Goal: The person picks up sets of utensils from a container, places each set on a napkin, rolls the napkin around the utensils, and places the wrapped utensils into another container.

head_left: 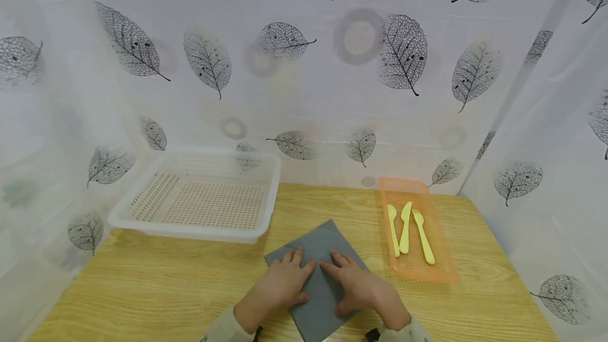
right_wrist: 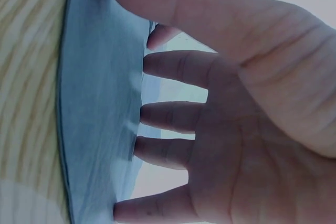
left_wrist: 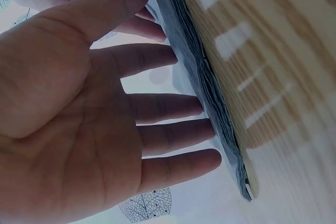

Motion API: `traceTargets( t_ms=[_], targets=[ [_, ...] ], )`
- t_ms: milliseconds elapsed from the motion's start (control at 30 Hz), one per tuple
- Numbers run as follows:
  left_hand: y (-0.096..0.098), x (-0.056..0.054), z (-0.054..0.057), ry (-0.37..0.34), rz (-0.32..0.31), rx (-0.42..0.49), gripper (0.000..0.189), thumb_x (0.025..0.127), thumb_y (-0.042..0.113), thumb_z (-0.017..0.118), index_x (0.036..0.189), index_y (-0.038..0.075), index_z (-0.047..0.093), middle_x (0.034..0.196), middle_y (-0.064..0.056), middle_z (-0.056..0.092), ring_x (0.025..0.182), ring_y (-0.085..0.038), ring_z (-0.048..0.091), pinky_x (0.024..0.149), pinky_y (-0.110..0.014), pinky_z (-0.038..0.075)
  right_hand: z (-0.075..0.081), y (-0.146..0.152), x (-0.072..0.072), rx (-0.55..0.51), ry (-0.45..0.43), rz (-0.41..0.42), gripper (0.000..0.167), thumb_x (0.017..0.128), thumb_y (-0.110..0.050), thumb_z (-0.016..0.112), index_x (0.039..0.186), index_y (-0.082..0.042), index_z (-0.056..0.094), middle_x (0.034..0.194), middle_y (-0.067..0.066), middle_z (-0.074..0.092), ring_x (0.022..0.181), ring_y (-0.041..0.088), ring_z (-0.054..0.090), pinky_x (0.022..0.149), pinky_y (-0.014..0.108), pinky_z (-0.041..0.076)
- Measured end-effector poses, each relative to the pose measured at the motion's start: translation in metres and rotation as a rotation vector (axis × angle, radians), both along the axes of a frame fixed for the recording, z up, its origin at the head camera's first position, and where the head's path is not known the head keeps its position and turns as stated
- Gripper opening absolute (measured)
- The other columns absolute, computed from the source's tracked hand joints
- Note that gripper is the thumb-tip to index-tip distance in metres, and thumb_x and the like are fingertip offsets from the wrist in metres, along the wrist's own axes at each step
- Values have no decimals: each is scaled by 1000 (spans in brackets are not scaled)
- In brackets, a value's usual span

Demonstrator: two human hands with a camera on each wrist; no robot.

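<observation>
"Where's the cloth (head_left: 319, 286)?"

"Flat on the table (head_left: 176, 278), folded in layers and turned askew. I'd worry about the layers slipping or creasing if I pressed unevenly or dragged sideways."

"And your grip?"

"Right above it: left grip (head_left: 284, 279) over its left half, right grip (head_left: 357, 285) over its right, fingers straight and spread wide, pinching nothing."

"What's around?"

"White basket (head_left: 185, 228) near the left corner; on the right, an orange tray (head_left: 444, 268) with yellow cutlery (head_left: 405, 228), apart from the cloth."
</observation>
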State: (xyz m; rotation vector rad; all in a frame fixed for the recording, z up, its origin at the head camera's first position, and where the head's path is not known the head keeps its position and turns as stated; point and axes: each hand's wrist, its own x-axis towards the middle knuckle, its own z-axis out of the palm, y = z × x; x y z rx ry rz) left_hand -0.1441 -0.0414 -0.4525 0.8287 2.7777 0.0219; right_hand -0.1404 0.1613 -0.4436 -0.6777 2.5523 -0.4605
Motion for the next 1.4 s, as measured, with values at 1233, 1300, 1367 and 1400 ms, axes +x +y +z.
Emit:
traceTargets(
  t_ms=[1233,1300,1367,1400],
  targets=[
    [4,5,2,68,19,-30,74,79,54,78,140,19,55,144,-21,49,127,-40,51,83,-52,55,0,1,2,21,37,15,93,68,-25,92,148,-8,45,157,26,29,142,51,27,99,59,44],
    [4,5,3,77,18,-33,74,79,55,78,140,19,55,143,-21,49,127,-39,51,82,-52,55,0,1,2,18,35,15,93,69,-27,91,148,-9,45,157,26,28,142,51,27,100,60,43],
    [4,6,3,83,18,-34,75,78,55,78,140,19,55,143,-21,49,126,-39,51,81,-52,55,0,0,2,15,31,16,94,69,-29,91,149,-9,44,157,26,28,142,50,27,101,60,42],
    [3,6,3,84,20,-34,75,78,55,78,140,19,55,143,-21,49,126,-39,52,81,-52,55,0,0,1,15,32,18,94,69,-30,91,149,-9,44,158,26,27,143,50,27,102,60,42]
  ],
)
